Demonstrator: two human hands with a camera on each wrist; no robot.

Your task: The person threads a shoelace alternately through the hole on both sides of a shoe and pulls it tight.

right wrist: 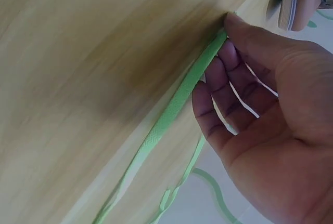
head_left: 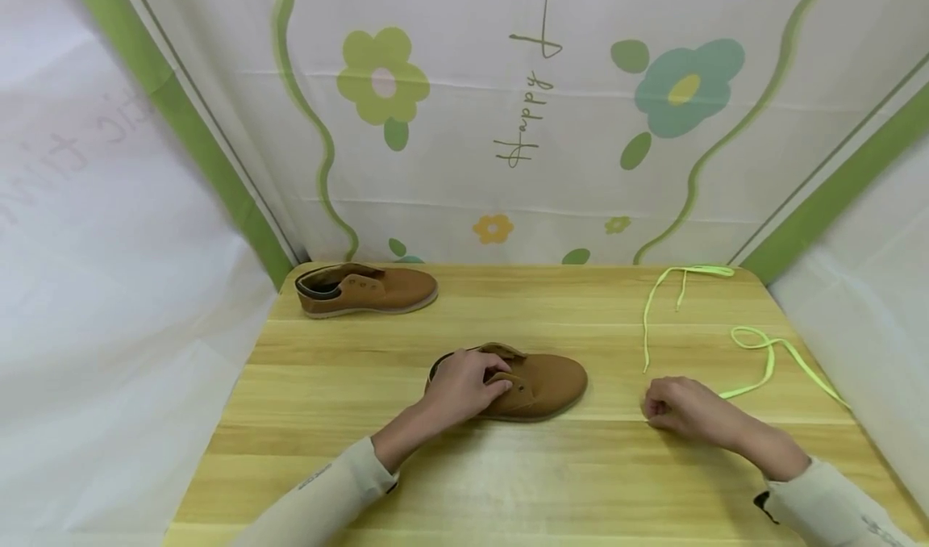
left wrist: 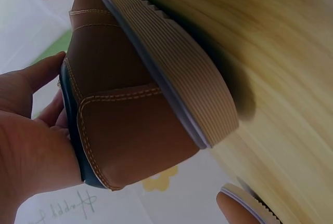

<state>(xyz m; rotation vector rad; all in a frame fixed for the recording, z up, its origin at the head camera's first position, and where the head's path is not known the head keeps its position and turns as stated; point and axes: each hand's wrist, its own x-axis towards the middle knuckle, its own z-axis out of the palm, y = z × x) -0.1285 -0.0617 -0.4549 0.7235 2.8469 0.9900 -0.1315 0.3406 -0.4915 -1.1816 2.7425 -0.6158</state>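
A brown shoe (head_left: 555, 379) without laces stands on the wooden table, toe to the right. My left hand (head_left: 462, 386) holds it at the opening, thumb and fingers around the eyelet flap; the left wrist view shows the shoe's heel (left wrist: 140, 135) with the hand (left wrist: 31, 141) at its collar. To the right of the toe, apart from the shoe, my right hand (head_left: 693, 410) pinches one end of a neon green shoelace (right wrist: 171, 107) between thumb and fingertips. The rest of that shoelace (head_left: 769, 361) trails in a loop toward the table's right edge.
A second brown shoe (head_left: 392, 289), also unlaced, stands at the back left of the wooden table (head_left: 551, 482). Another neon green shoelace (head_left: 646, 321) lies at the back right. A printed white curtain (head_left: 464, 144) hangs behind, with white fabric on both sides.
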